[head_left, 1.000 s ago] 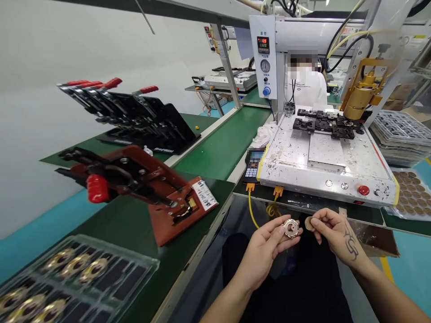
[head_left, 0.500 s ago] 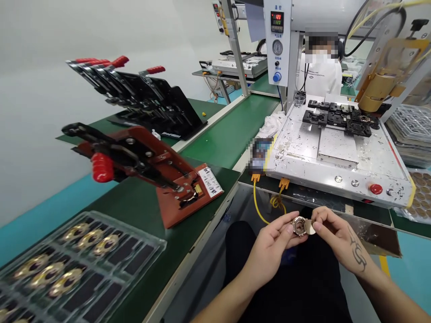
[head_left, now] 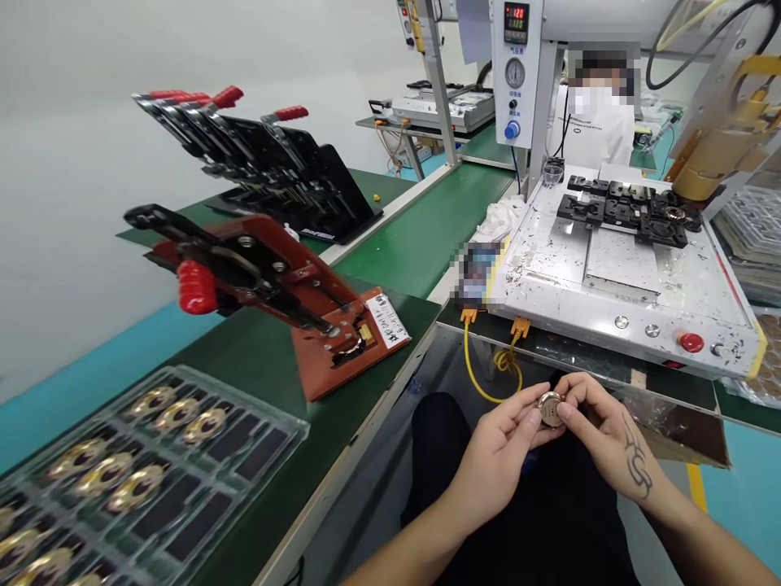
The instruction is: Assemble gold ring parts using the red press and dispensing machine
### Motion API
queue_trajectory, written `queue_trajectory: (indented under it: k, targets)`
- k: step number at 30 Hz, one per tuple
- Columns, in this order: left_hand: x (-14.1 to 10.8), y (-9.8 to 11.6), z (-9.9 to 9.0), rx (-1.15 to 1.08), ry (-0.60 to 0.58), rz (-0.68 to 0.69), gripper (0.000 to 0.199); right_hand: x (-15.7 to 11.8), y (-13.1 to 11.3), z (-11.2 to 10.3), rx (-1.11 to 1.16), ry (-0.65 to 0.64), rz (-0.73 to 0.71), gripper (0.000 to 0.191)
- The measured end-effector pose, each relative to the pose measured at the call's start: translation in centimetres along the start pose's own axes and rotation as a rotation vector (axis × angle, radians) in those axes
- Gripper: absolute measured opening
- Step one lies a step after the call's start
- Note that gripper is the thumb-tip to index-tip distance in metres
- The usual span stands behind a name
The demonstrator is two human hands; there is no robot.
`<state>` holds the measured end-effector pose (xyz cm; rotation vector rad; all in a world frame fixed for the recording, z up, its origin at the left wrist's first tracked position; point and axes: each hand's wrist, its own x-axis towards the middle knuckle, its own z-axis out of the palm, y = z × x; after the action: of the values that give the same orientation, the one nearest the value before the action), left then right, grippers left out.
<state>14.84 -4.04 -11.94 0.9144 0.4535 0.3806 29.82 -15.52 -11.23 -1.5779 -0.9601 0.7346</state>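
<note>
Above my lap, my left hand [head_left: 503, 435] grips a small gold-coloured watch case [head_left: 540, 400] by its rim, thumb in front and fingers behind. A round metal case back [head_left: 551, 409] lies over the opening of the case. My right hand [head_left: 595, 419] pinches the case back at its right edge, with the thumb on its face. Whether the cover sits fully flush cannot be seen. Left of my hands stands a brown hand press [head_left: 323, 382] with a red handle, tilted in view.
A clear tray [head_left: 293, 435] of gold watch cases lies on the green bench at left. Black toggle presses [head_left: 293, 179] stand behind. At right is a white machine [head_left: 549, 285] with black fixtures and a red button [head_left: 691, 343]. A person in white [head_left: 595, 130] sits beyond.
The case back has moved from beside the case onto its opening, brought left by my right hand. My left hand still holds the case. The view has shifted slightly.
</note>
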Motion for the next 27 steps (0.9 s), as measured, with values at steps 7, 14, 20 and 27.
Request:
queue_trajectory:
  k: [7, 14, 20, 27]
  targets:
    - [-0.1, -0.4, 0.2, 0.1, 0.015, 0.051, 0.052, 0.0, 0.2, 0.3, -0.111, 0.037, -0.065, 0.026]
    - [0.1, -1.6, -0.2, 0.302, 0.062, 0.129, 0.039, 0.0, 1.5, 0.3, -0.342, 0.111, -0.163, 0.017]
    - [0.7, 0.4, -1.3, 0.507, -0.041, 0.203, 0.058, 1.0, 0.9, 0.1, -0.375, -0.075, -0.335, 0.022]
    - [1.6, 2.3, -1.8, 0.312, 0.071, 0.16, 0.05, 3.0, 0.3, 1.3, 0.138, -0.003, 0.035, 0.036]
